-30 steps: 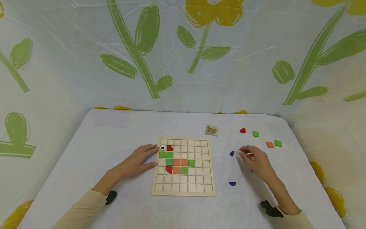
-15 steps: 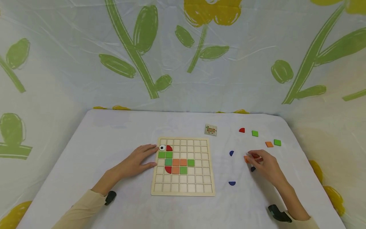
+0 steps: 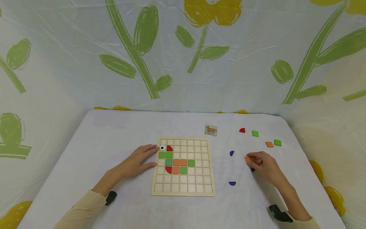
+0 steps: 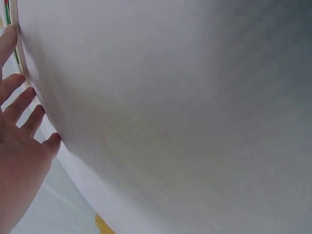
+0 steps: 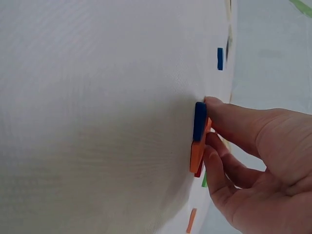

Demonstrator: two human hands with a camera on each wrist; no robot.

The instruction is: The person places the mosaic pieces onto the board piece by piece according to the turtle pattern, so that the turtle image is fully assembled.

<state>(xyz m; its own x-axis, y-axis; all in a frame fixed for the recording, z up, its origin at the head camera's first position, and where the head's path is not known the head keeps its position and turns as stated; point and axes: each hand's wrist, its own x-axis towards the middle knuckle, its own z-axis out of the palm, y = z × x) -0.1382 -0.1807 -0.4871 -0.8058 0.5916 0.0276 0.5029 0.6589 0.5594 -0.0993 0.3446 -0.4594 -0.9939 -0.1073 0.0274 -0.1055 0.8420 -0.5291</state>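
Note:
A wooden grid board (image 3: 183, 193) holds red, green and orange pieces and an eye piece (image 3: 162, 147). My left hand (image 3: 136, 161) lies with fingers extended, the tips touching the board's left edge; in the left wrist view the hand (image 4: 22, 131) has its fingers spread. Right of the board, my right hand (image 3: 266, 166) pinches an orange square (image 3: 247, 158) at the table surface. A dark blue piece (image 3: 253, 170) is partly hidden below that hand. In the right wrist view, a blue piece (image 5: 200, 122) and an orange piece (image 5: 196, 157) lie beside the hand (image 5: 258, 161).
Two blue half-circles (image 3: 232, 153) (image 3: 232, 183) lie between board and right hand. Farther back are a picture card (image 3: 211, 130), a red piece (image 3: 242, 130), green squares (image 3: 255, 133) (image 3: 277, 142) and an orange square (image 3: 269, 144). A patterned cloth stands behind the table.
My right hand has moved right and slightly nearer me, away from the upper blue half-circle, and its fingers have closed on the orange square. My left hand has stayed at the board's edge.

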